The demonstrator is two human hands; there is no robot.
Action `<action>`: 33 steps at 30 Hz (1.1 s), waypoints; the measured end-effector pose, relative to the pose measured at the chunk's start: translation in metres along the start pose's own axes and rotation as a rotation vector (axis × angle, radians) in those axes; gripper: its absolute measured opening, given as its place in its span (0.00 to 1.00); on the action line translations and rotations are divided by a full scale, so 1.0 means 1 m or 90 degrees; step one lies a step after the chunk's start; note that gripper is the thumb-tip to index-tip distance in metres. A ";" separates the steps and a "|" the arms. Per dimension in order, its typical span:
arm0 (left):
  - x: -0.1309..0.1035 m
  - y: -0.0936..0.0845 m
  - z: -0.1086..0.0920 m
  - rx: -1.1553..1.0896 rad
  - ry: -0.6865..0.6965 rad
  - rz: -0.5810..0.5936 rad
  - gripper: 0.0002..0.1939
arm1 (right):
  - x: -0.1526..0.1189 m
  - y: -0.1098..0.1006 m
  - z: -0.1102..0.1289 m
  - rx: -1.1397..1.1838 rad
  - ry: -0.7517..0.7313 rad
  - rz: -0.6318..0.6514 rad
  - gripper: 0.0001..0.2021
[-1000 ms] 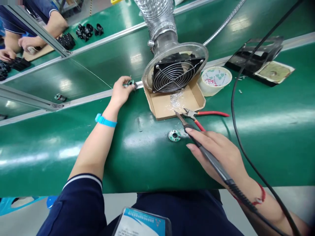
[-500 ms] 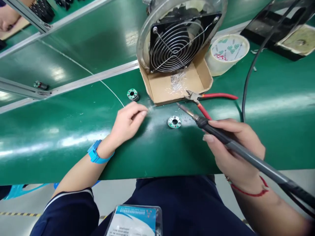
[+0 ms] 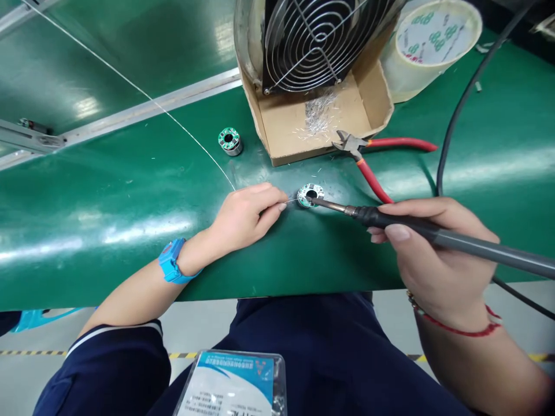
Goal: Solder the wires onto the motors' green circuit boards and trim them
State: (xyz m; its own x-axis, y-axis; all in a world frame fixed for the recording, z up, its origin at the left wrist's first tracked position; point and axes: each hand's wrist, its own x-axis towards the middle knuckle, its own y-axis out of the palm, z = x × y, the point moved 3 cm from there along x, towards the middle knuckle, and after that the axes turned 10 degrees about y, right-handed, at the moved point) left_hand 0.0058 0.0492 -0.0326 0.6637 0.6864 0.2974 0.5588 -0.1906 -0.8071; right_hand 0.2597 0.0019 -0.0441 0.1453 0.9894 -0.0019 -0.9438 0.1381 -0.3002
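Note:
My left hand (image 3: 251, 215) pinches a thin pale wire (image 3: 195, 137) that trails away to the upper left; its short end reaches a round green and white circuit board part (image 3: 304, 195) on the bench. My right hand (image 3: 442, 248) grips a soldering iron (image 3: 394, 222) like a pen, and the iron's tip lies over that board beside its dark centre hole. Behind my left hand stands a second round part (image 3: 229, 140), a green board on a metal body.
Red-handled cutters (image 3: 353, 145) lie at the edge of a cardboard tray (image 3: 281, 130) with wire clippings. Behind it stands a fan with a wire guard (image 3: 318, 43). A tape roll (image 3: 416, 69) and a black cable (image 3: 453, 110) are at the right.
My left hand has moved right, bringing the wire's end to the round board. The iron's tip has come down onto the same board. The camera view has shifted closer to the bench.

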 end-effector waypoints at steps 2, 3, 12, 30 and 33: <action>0.000 0.001 -0.001 0.010 -0.006 0.003 0.07 | 0.002 -0.001 0.000 0.001 -0.001 0.010 0.08; 0.000 0.001 -0.001 0.016 -0.011 0.005 0.08 | 0.004 -0.002 0.000 0.003 -0.003 0.017 0.08; 0.005 0.009 -0.007 0.086 0.007 0.000 0.10 | 0.020 -0.003 -0.001 0.061 0.009 0.058 0.08; 0.021 0.025 0.003 -0.258 -0.176 0.005 0.17 | 0.023 -0.006 0.027 -0.090 -0.038 0.045 0.07; 0.019 0.026 0.003 -0.247 -0.176 0.003 0.17 | 0.021 -0.006 0.033 -0.131 -0.020 0.041 0.08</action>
State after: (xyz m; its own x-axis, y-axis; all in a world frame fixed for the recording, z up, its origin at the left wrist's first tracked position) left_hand 0.0313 0.0602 -0.0493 0.5392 0.8356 0.1048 0.7351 -0.4063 -0.5428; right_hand 0.2586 0.0236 -0.0105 0.0736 0.9973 0.0014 -0.8700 0.0649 -0.4888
